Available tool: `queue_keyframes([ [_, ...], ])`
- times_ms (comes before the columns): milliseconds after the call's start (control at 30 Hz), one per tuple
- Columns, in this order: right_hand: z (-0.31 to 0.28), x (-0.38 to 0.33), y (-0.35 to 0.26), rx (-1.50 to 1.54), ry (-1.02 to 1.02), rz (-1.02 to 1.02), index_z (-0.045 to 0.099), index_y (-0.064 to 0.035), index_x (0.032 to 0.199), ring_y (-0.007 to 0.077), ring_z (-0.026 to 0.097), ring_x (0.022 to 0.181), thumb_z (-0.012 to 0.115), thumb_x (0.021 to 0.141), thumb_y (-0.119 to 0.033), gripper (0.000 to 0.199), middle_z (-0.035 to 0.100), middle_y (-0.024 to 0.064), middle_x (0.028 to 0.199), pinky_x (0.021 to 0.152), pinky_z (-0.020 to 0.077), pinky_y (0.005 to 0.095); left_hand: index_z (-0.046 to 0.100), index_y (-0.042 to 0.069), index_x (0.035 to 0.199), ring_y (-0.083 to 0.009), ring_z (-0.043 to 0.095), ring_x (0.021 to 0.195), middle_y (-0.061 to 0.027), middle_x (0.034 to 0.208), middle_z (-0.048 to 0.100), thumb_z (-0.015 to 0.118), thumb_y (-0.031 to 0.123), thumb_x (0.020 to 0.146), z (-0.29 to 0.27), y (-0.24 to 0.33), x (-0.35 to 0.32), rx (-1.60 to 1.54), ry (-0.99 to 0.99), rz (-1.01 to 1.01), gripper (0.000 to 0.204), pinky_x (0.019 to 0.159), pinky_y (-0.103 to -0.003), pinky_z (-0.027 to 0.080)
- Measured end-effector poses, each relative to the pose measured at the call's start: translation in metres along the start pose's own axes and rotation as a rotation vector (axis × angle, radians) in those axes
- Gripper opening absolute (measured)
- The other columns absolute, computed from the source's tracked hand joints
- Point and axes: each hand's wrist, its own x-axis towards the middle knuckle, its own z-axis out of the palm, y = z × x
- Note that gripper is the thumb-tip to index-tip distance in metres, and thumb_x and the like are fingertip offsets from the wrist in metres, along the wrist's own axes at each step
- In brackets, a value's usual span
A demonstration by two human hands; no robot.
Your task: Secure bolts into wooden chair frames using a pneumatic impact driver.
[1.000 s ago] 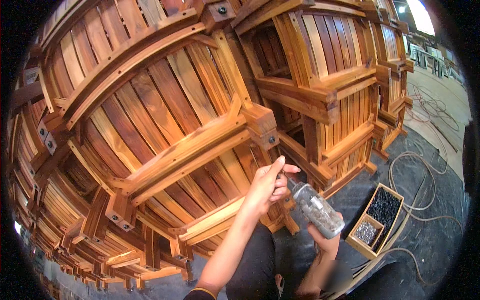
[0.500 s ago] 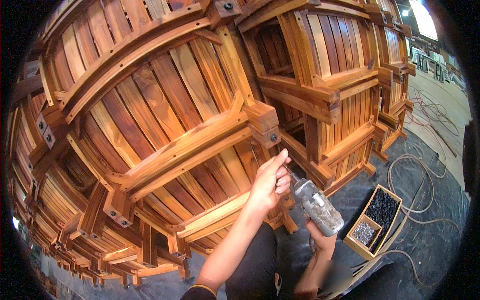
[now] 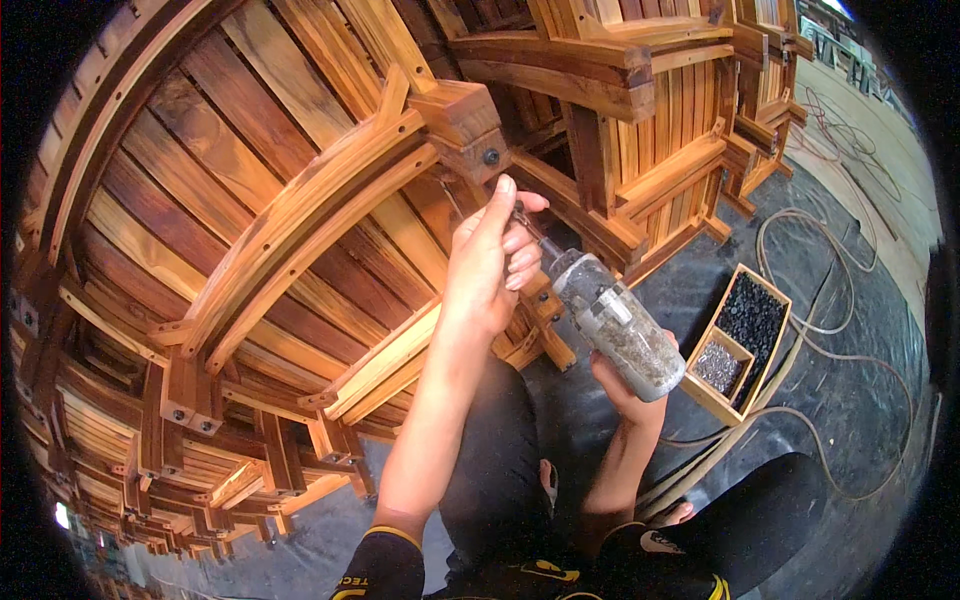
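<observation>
My right hand (image 3: 630,388) grips a grey, worn air screwdriver (image 3: 618,325) from below and behind, its nose tilted up to the left. The left hand (image 3: 488,262) is closed at the tool's tip, thumb up and fingers curled; a small dark part shows between them, too hidden to name. Just above the left thumb is the end block (image 3: 470,140) of a slatted wooden furniture frame (image 3: 300,270), with a dark bolt head (image 3: 491,157) in its face. Whether the tip touches the wood cannot be seen.
At the right, a wooden box (image 3: 722,418) holds black caps and, in a small inner compartment, silvery screws. Hoses (image 3: 850,370) loop over the dark floor sheet (image 3: 690,230). More slatted wooden frames (image 3: 670,165) stand behind and to the left.
The view has shifted, so the frames and box sit higher and further left. Both hands and the screwdriver have also moved up and left in the picture, still close under the end block.
</observation>
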Motion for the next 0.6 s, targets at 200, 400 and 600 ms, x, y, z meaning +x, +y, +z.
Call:
queue_keyframes([
  [200,0.000,-0.003,0.006,-0.103,-0.055,-0.157,0.062,0.0022,0.087,0.0303,0.062,0.074,0.070,0.056,-0.011,0.035,0.063,0.0151,0.086,0.072,0.0478,0.0312,0.055,0.003,0.090,-0.0036,0.029,0.041,0.0074,0.052,0.029,0.053,0.037,0.091,-0.003,-0.001,-0.003,-0.021,0.021,0.011,0.034,0.035,-0.018,0.022],
  [400,0.006,-0.001,-0.001,-0.046,-0.041,-0.015,0.061,0.0027,0.087,0.0295,0.062,0.073,0.070,0.056,-0.010,0.035,0.063,0.0146,0.086,0.070,0.0481,0.0307,0.057,0.004,0.088,-0.0034,0.028,0.040,0.0075,0.051,0.030,0.054,0.035,0.090,-0.005,-0.002,-0.003,0.083,0.050,0.061,0.031,0.034,-0.018,0.020],
  [600,0.007,0.009,0.004,-0.099,-0.072,-0.174,0.061,0.0029,0.089,0.0269,0.063,0.070,0.070,0.057,-0.009,0.036,0.063,0.0139,0.083,0.067,0.0480,0.0292,0.059,0.003,0.090,-0.0030,0.028,0.040,0.0075,0.051,0.029,0.052,0.033,0.091,0.002,0.002,-0.001,0.212,0.061,0.218,0.031,0.034,-0.018,0.019],
])
